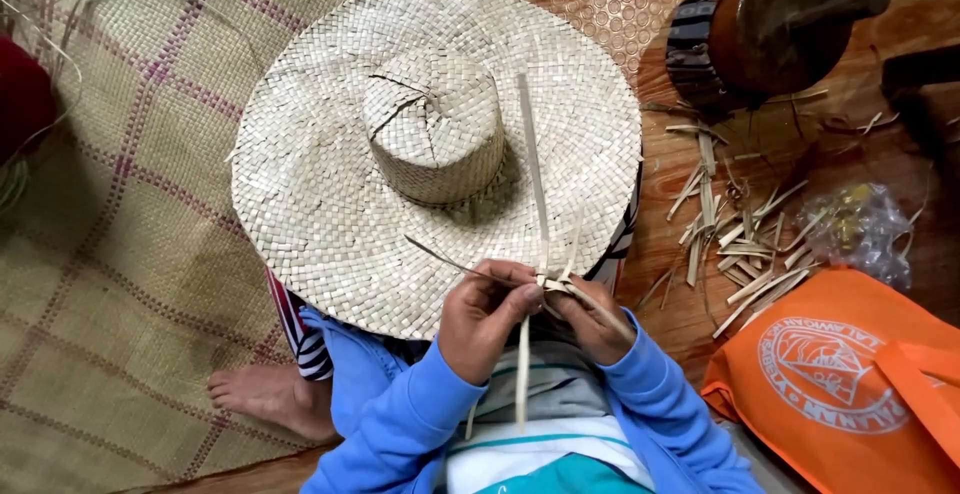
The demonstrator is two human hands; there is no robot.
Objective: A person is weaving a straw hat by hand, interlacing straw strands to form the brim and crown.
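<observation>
Woven mat (110, 254) with purple check lines covered the floor well left of the fingers. Bare wood floor (870, 114) lay to their right, littered with cut strips (745, 244). Orange bag (850, 374) sat just right of them, clear plastic bag (865, 224) above it. Dark round wooden block (770, 24) stood far upper right. Light was soft and even.

I am seeing a wide woven straw hat (400, 144) lying across the lap. My left hand (480, 316) and right hand (590, 322) are pinching loose straw strips (535, 179) at its near brim. Cut straw scraps (740, 244) are lying on the wooden floor (690, 324), beside an orange bag (850, 384).
</observation>
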